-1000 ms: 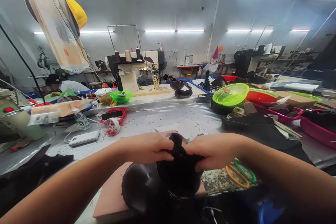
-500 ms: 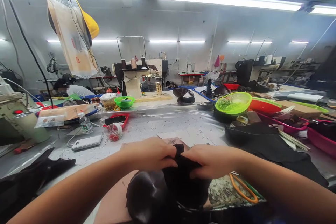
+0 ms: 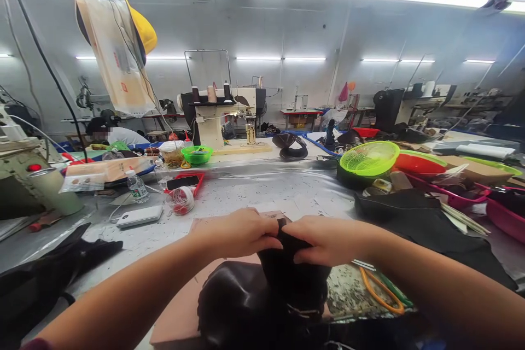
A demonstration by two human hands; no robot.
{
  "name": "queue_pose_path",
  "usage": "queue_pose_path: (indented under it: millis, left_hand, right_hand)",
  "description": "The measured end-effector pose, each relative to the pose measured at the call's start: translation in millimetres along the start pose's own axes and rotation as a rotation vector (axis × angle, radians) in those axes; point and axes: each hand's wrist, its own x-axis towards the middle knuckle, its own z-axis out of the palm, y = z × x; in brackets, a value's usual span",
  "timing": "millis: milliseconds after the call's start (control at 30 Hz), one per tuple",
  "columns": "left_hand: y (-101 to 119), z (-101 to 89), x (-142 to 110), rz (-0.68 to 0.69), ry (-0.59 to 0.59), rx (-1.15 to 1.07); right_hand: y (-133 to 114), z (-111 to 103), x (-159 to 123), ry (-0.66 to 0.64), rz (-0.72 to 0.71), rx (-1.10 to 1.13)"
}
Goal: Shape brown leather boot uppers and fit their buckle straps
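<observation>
While the left hand [image 3: 241,232] and right hand [image 3: 332,240] meet at the narrow upper end of the black leather-like piece [image 3: 295,279], each pinches it between thumb and bent fingers, so the step in hand looks like gripping and shaping that edge. The piece stands roughly upright in front of the person, over the pink board [image 3: 176,311], with the orange loop [image 3: 381,295] to its right; what its dark lower part rests on cannot be told. From this hold, the next move seems to call for even pressure from both pinches, lest the edge slip or crease.
</observation>
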Motion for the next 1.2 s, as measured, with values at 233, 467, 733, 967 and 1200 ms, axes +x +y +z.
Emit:
queue_pose_path:
  millis: [233, 467, 733, 967, 1200]
  left_hand:
    - [1.0, 11.4, -3.2, -0.007, 0.120, -0.063]
    - [-7.7, 0.1, -14.1, 0.099, 0.111, -0.133]
    - [-1.7, 7.2, -9.6, -0.052, 0.239, -0.016]
    - [-14.7, 9.8, -13.7, -0.139, 0.328, -0.537]
    - [-11.6, 27.5, -9.5, -0.366, 0.523, -1.104]
  right_hand:
    - [2.4, 6.7, 8.6, 0.114, -0.115, 0.068]
    - [6.8, 3.7, 8.8, 0.105, -0.172, 0.146]
    - [11.6, 7.2, 20.1, 0.260, 0.019, 0.096]
    - [16.8, 0.2, 16.4, 0.211, -0.201, 0.259]
    - [17.7, -7.4, 10.5, 0.232, -0.138, 0.214]
